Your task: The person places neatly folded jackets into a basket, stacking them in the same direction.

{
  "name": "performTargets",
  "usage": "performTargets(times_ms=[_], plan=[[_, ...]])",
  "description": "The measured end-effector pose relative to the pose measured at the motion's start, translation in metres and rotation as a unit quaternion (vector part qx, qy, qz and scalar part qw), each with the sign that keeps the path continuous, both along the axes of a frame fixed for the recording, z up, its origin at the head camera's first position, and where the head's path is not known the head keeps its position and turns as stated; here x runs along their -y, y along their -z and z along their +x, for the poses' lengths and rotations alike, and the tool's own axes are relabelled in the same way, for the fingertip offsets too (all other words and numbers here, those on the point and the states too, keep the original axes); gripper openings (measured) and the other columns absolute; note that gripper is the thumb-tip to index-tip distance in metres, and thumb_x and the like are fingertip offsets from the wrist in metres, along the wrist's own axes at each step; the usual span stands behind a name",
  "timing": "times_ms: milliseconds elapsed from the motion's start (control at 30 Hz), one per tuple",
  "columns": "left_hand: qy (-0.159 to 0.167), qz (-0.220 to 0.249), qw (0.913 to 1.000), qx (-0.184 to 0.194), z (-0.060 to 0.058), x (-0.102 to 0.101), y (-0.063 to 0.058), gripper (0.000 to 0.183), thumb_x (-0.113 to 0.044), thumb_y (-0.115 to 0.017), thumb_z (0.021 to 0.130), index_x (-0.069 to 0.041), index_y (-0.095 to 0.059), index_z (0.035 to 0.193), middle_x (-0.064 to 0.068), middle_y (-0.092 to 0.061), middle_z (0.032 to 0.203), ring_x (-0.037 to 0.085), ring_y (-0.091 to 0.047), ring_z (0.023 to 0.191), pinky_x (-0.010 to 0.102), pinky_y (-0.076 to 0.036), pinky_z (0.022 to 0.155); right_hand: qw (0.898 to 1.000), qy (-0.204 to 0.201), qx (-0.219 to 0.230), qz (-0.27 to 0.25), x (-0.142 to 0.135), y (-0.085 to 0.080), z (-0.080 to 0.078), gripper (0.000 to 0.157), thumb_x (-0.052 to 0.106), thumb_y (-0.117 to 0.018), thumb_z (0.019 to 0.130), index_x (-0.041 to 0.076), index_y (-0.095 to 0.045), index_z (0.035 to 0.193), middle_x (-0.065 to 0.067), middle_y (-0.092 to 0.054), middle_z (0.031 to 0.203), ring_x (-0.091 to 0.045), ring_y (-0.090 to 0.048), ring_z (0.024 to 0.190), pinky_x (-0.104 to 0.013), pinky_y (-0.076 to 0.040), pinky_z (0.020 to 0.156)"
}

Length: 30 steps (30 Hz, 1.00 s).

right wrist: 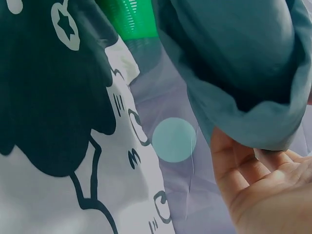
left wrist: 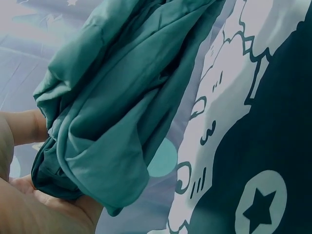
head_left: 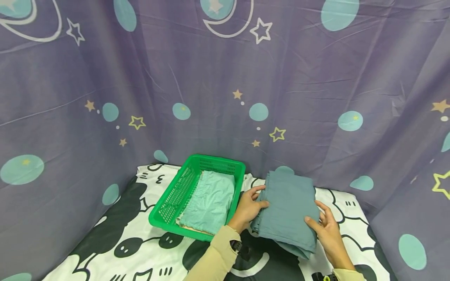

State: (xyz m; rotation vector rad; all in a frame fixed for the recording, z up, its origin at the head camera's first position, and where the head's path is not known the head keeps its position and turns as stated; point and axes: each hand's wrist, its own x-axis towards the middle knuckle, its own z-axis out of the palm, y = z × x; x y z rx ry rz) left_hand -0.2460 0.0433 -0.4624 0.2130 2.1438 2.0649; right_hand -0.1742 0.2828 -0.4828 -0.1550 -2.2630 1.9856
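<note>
Both hands hold a folded blue-grey cloth (head_left: pixel 290 210) by its two sides, over the right part of the patterned sheet. My left hand (head_left: pixel 249 207) grips the left edge, thumb on top and fingers beneath. At the opposite edge my right hand (head_left: pixel 327 228) pinches the cloth the same way. In the left wrist view, loose layered folds of the cloth (left wrist: pixel 112 107) hang over the palm. The right wrist view shows the rounded lower fold of the cloth (right wrist: pixel 239 63) resting against the fingers (right wrist: pixel 226 156).
Left of the cloth stands a green plastic basket (head_left: pixel 168 199) with perforated sides, holding folded pale mint fabric (head_left: pixel 211 201). A black-and-white cartoon sheet (head_left: pixel 140 238) covers the surface. Purple curtains (head_left: pixel 218 70) with stars and moons enclose the back and sides.
</note>
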Motion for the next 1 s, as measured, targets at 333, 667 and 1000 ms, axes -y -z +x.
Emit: performTargets(times_ms=[333, 667, 1000], plan=[[-0.007, -0.021, 0.9997, -0.012, 0.002, 0.02, -0.004, 0.054, -0.009, -0.072, 0.082, -0.024, -0.059, 0.132, 0.017, -0.054, 0.137, 0.034, -0.051, 0.127, 0.048, -0.047, 0.095, 0.999, -0.024, -0.031, -0.015, 0.013, 0.003, 0.001, 0.069, 0.016, -0.065, 0.093, 0.012, -0.026, 0.15, 0.021, -0.058, 0.114, 0.003, -0.06, 0.099, -0.017, -0.05, 0.08], [-0.005, -0.021, 0.9997, -0.007, 0.005, 0.036, -0.014, 0.054, -0.009, -0.071, 0.083, -0.025, -0.058, 0.133, 0.014, -0.06, 0.128, 0.028, -0.059, 0.114, 0.043, -0.051, 0.086, 0.999, -0.028, -0.036, -0.018, 0.027, 0.002, -0.003, 0.069, 0.017, -0.065, 0.092, 0.016, -0.027, 0.15, 0.017, -0.056, 0.119, 0.003, -0.059, 0.101, -0.018, -0.049, 0.081], [0.002, -0.011, 0.9999, -0.008, 0.008, 0.053, -0.018, 0.055, -0.011, -0.069, 0.087, -0.028, -0.054, 0.137, 0.014, -0.045, 0.145, 0.034, -0.046, 0.133, 0.049, -0.048, 0.095, 0.999, -0.042, -0.003, 0.012, 0.036, -0.004, -0.005, 0.066, 0.023, -0.063, 0.094, 0.025, -0.029, 0.151, -0.02, -0.032, 0.153, -0.021, -0.04, 0.131, -0.009, -0.04, 0.087]])
